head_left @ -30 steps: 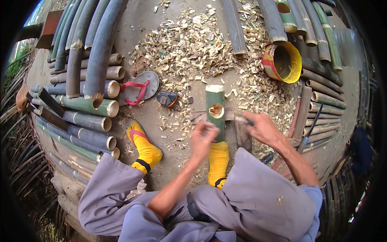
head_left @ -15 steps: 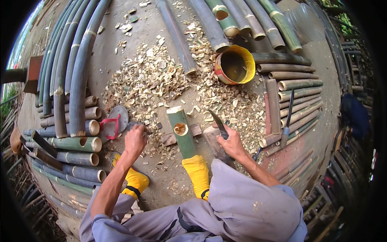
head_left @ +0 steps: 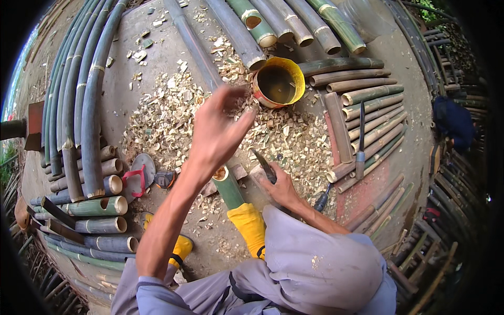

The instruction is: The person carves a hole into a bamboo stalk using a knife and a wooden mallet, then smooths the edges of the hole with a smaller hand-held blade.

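Observation:
My left hand (head_left: 220, 123) is raised over the wood chips near the yellow bucket (head_left: 302, 84), blurred by motion. Its thumb and fingers stand apart with nothing between them. Low on the right, my right hand (head_left: 283, 189) grips a curved knife (head_left: 263, 167), its blade pointing up and left. Between my arms lies a green bamboo piece (head_left: 231, 191) with a hole cut in it, its far end hidden behind my left hand and forearm. My foot in a yellow sock (head_left: 247, 223) is against its near end. A tape measure (head_left: 165, 179) rests beside a grey sandal (head_left: 146, 169).
Wood chips (head_left: 157, 123) cover the ground ahead. Long bamboo poles (head_left: 94, 105) lie at left; cut pieces (head_left: 107, 206) are stacked below. More poles (head_left: 294, 23) lie at the back. Short lengths (head_left: 375, 113) lie at right under a long-bladed tool (head_left: 360, 157). A dark-handled tool (head_left: 322, 201) lies near my right forearm.
My left hand has risen from beside the sandal toward the bucket, uncovering the tape measure. My right hand still holds the curved knife. The whole view has shifted somewhat.

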`<state>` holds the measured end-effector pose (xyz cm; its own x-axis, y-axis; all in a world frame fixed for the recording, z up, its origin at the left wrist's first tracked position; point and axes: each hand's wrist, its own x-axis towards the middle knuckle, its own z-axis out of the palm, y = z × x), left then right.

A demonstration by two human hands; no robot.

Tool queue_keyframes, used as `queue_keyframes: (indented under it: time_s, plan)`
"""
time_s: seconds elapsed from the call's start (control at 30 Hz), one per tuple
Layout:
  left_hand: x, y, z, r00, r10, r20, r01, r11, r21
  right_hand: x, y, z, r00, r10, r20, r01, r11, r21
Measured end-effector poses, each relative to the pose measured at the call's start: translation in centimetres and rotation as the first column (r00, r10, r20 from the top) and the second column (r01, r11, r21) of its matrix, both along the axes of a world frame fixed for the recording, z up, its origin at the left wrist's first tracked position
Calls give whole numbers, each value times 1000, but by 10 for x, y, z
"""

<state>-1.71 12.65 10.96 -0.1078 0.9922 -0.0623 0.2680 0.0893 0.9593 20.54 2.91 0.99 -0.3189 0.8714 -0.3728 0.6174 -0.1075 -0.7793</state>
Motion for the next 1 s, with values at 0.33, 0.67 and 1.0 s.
queue_keyframes:
  time_s: [0.33,0.67,1.0]
  plan:
    - [24,-175,-72,917,203,344,-1,862,-507,-85,22,53,962,-53,-270,44,998,-39]
    - [-110,-181,-38,675,-728,-122,380,484,-788,-132,-22,4,551,835,-13,-767,512,388]
    - [-164,-94,-76,452,-776,-439,454,624,-636,-187,4,-23,775,472,-420,-536,843,-41]
